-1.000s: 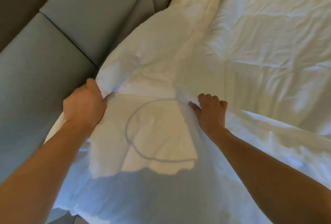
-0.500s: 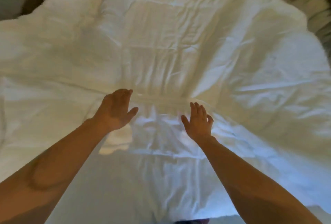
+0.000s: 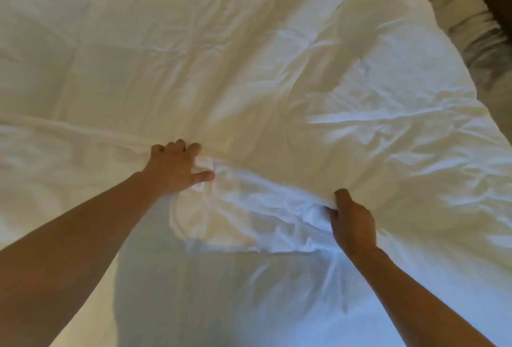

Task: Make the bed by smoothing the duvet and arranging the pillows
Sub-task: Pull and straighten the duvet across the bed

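White duvet (image 3: pixel 249 55) fills nearly the whole frame, spread flat and creased throughout. Heavier wrinkles lie in the right half.

A raised fold (image 3: pixel 263 169) crosses it, from the left edge at mid-height through the centre and down toward lower right. Both hands sit on this fold.

Left hand (image 3: pixel 177 167), centre-left, back of hand up, forearm entering from the lower left corner. Four fingers (image 3: pixel 181 145) bent at the knuckles and close together, tips dug in at the crest of the fold. Thumb (image 3: pixel 206 176) splayed to the right, lying on the cloth. Whether the fingers have caught any fabric is unclear, since the tips are buried in the crease.

Right hand (image 3: pixel 353 222), lower right of centre, forearm entering from the lower right corner. Thumb on top of the fold, fingers curled under it: a bunch of duvet is pinched between them. Cloth is gathered into small bright pleats just left of this hand.

Lower centre: a bluish shadow (image 3: pixel 194 291) lies across the duvet between the two forearms.

Upper right corner: a blurred grey strip (image 3: pixel 471 27) beyond the duvet's rounded edge.
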A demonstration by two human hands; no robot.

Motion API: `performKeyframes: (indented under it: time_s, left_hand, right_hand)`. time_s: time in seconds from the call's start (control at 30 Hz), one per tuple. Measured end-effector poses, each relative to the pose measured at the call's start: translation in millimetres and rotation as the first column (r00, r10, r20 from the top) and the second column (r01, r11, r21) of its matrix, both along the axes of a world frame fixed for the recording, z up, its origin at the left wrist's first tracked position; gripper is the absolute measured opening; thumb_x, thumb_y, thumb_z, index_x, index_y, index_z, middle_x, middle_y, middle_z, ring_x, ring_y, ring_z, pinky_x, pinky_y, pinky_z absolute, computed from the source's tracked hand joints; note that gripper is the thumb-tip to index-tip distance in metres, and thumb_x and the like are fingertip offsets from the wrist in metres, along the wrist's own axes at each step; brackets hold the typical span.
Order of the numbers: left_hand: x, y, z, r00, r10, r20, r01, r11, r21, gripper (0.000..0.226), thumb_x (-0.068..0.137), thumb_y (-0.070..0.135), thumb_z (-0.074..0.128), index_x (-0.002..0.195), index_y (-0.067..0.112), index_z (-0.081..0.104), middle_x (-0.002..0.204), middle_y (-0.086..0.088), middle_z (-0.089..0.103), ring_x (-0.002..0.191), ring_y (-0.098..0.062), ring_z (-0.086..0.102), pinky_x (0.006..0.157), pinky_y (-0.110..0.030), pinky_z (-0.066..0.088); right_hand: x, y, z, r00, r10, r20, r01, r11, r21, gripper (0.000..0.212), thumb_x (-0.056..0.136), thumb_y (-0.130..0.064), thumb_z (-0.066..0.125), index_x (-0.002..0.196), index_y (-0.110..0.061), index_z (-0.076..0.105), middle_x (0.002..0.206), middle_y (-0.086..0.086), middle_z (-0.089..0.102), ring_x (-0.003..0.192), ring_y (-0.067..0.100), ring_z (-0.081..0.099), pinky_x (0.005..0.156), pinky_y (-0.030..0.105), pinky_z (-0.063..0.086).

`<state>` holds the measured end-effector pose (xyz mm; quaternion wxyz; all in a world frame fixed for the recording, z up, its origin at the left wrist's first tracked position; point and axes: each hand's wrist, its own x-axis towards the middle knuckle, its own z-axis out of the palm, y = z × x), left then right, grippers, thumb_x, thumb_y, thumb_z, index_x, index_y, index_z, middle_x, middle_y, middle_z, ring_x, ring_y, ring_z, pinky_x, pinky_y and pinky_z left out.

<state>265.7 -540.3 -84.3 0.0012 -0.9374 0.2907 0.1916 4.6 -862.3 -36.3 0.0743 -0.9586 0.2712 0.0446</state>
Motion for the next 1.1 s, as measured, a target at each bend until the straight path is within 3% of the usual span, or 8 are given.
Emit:
performKeyframes:
  time_s: [0.13,0.33,0.53,0.73,0.8,0.87,0.93,1.1]
  left_hand:
    - [-6.8,-0.3,31.5,0.986,0.059,-0.158,-0.068,0.996,-0.052,0.101,0.062,0.105,0.011,0.099,0.025,0.061,0.095,-0.003,0.072,0.092,-0.028,0.067,0.078,-0.036,0.045]
    - [55.6,-23.0,80.2,0.775,0.345,0.529,-0.176,0.923,-0.343,0.051,0.097,0.052,0.048,0.104,0.002,0.058,0.098,-0.029,0.063,0.093,-0.046,0.063,0.090,-0.057,0.041]
    - [-4.5,-87.6,20.7,0.846,0.526,0.091,-0.475,0.819,-0.323,0.073,0.104,0.060,0.027,0.166,0.027,0.008,0.175,-0.005,0.001,0.161,-0.025,-0.003,0.124,-0.059,0.000]
    - [-54.2,-92.7,-55.7,0.943,0.331,0.000,-0.331,0.943,-0.040,0.077,0.099,0.072,0.012,0.165,0.036,-0.002,0.174,0.003,-0.013,0.160,-0.024,-0.013,0.121,-0.068,-0.003]
    - [-54.8,-98.6,-56.3,0.929,0.370,0.001,-0.367,0.923,-0.113,0.077,0.099,0.070,0.013,0.166,0.033,0.001,0.175,0.000,-0.009,0.160,-0.026,-0.010,0.121,-0.069,-0.002]
    - [-65.0,-117.0,-50.3,0.921,0.388,-0.021,-0.381,0.890,-0.252,0.077,0.099,0.067,0.015,0.166,0.030,0.007,0.175,-0.003,-0.001,0.161,-0.028,-0.003,0.120,-0.069,0.002]
    - [-84.3,-149.4,-39.9,0.952,0.304,-0.031,-0.297,0.893,-0.337,0.076,0.098,0.064,0.019,0.165,0.030,0.010,0.174,-0.005,0.005,0.160,-0.030,0.003,0.120,-0.068,0.006]
    - [-140.1,-252.5,-29.4,0.987,0.118,-0.107,-0.151,0.906,-0.396,0.075,0.095,0.070,0.013,0.164,0.041,0.012,0.175,0.002,0.007,0.161,-0.026,0.004,0.122,-0.062,0.005]
  right_hand:
    - [80.7,-72.5,89.1,0.943,0.317,0.106,-0.323,0.945,0.046,0.037,0.082,-0.043,0.050,0.084,-0.008,0.059,0.072,0.023,0.069,0.068,0.045,0.069,0.057,0.041,0.049]
    - [224.4,-106.2,120.0,0.933,0.328,0.147,-0.317,0.944,-0.096,0.039,0.094,-0.055,0.055,0.100,-0.016,0.059,0.097,0.018,0.070,0.100,0.039,0.067,0.073,0.039,0.040]
    - [173.0,-38.5,-19.0,0.958,0.140,-0.250,-0.148,0.989,-0.013,0.076,0.100,-0.056,0.046,0.163,-0.029,0.012,0.170,0.004,0.013,0.156,0.027,0.014,0.118,0.057,0.021]
    - [56.1,-31.9,-34.9,0.986,-0.133,0.096,0.092,0.931,0.352,0.063,0.102,-0.045,0.054,0.158,-0.022,0.037,0.169,0.000,0.026,0.155,0.017,0.024,0.120,0.045,0.028]
    - [10.7,-31.9,-23.5,0.838,-0.518,0.172,0.299,0.700,0.648,0.051,0.097,-0.047,0.062,0.139,-0.018,0.056,0.141,-0.001,0.058,0.128,0.014,0.055,0.107,0.038,0.045]
    - [-24.8,-46.2,-12.2,0.437,-0.897,0.068,0.372,0.249,0.894,0.054,0.096,-0.049,0.066,0.130,-0.008,0.060,0.121,0.000,0.068,0.109,0.014,0.067,0.099,0.035,0.053]
    - [-49.6,-72.7,-7.8,0.102,-0.968,-0.230,0.068,-0.224,0.972,0.079,0.093,-0.056,0.066,0.146,0.000,0.047,0.132,0.014,0.065,0.120,0.025,0.065,0.110,0.040,0.049]
    - [-85.3,-155.0,7.4,-0.218,-0.900,-0.377,-0.378,-0.279,0.883,0.089,0.065,-0.067,0.081,0.136,-0.016,0.064,0.132,0.012,0.070,0.126,0.035,0.064,0.112,0.047,0.047]
